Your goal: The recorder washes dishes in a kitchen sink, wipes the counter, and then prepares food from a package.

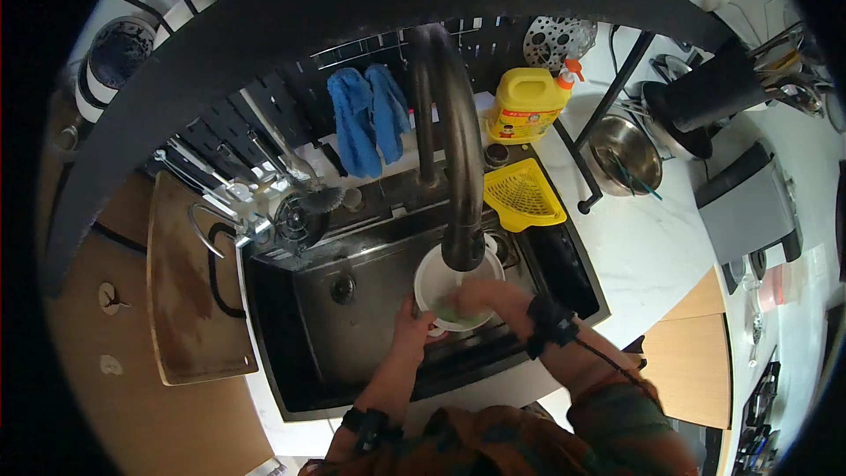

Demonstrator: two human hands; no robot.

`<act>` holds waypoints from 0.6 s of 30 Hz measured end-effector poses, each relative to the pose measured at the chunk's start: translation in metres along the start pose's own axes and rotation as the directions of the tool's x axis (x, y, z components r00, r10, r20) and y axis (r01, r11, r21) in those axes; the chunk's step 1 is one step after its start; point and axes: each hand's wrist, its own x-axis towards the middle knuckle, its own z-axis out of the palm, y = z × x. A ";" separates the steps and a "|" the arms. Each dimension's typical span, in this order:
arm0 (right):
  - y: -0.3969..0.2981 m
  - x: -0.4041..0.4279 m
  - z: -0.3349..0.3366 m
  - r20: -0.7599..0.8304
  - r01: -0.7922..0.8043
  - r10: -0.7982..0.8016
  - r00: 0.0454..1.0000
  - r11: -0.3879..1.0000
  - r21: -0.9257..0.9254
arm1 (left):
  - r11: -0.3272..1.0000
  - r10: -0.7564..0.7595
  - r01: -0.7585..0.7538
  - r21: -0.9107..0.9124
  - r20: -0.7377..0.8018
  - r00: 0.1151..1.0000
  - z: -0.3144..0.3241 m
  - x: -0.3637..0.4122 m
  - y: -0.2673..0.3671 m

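Observation:
A white round pot or bowl point(433, 277) with small side handles is held over the right part of the black sink point(357, 337), under the dark metal faucet point(462, 178). My left hand point(414, 325) grips its near-left side by the handle. My right hand point(479, 297) reaches inside, blurred, with something greenish at its fingers; what it is, and whether the fingers close on it, cannot be made out. The faucet's head hides part of the pot's far rim.
A yellow strainer basket point(525, 195) sits at the sink's back right corner, with a yellow soap jug point(529, 106) behind. Blue cloths point(369, 119) hang at the back. A wooden cutting board point(192, 291) stands left; a metal bowl point(624, 155) rests on the right counter.

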 end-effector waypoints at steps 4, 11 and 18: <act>-0.010 -0.002 0.011 -0.302 -0.220 0.111 0.947 0.909 -0.354 | 0.999 -0.008 0.007 0.041 0.014 1.000 0.004 -0.013 0.008; -0.003 -0.004 0.032 -0.418 0.287 -0.656 0.628 0.695 -0.659 | 0.959 -0.277 0.284 -0.020 0.166 0.946 -0.004 -0.010 0.010; -0.007 -0.006 0.026 -0.155 -0.198 0.147 0.977 0.895 -0.399 | 0.993 -0.119 0.120 -0.021 0.045 0.992 -0.003 0.004 0.008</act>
